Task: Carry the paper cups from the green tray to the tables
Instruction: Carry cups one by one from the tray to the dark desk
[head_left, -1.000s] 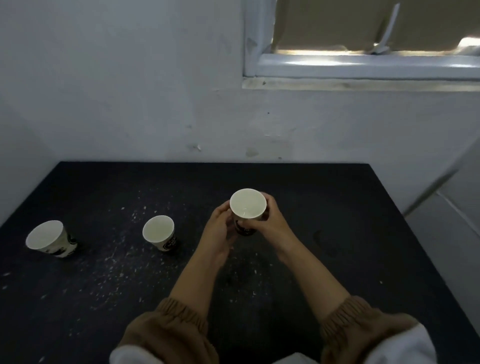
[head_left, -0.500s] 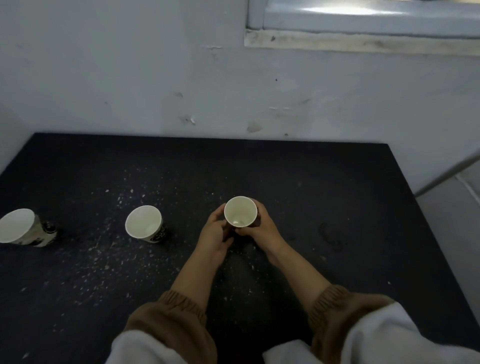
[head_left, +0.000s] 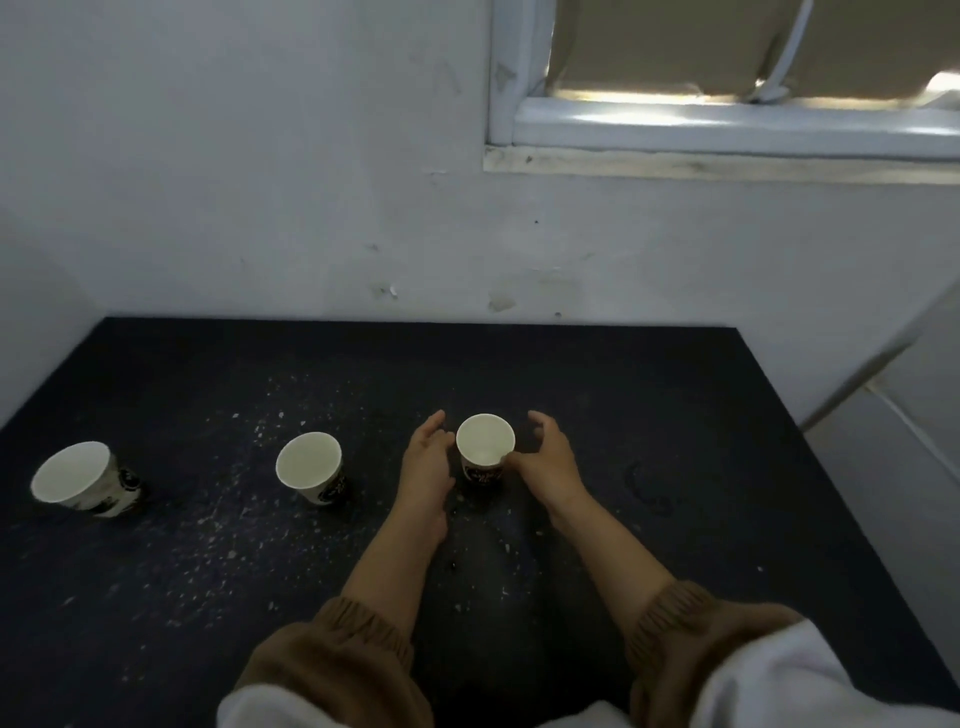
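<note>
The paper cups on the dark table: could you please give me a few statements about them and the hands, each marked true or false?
1. Three paper cups stand on the dark table. True: the left cup, the middle cup and the right cup.
2. The right cup lies on its side. False: it stands upright.
3. The left hand and the right hand flank the right cup, fingers spread. True.
4. The green tray sits beside the cups. False: no tray is in view.
5. The middle cup is stacked inside the left cup. False: they stand apart.
</note>
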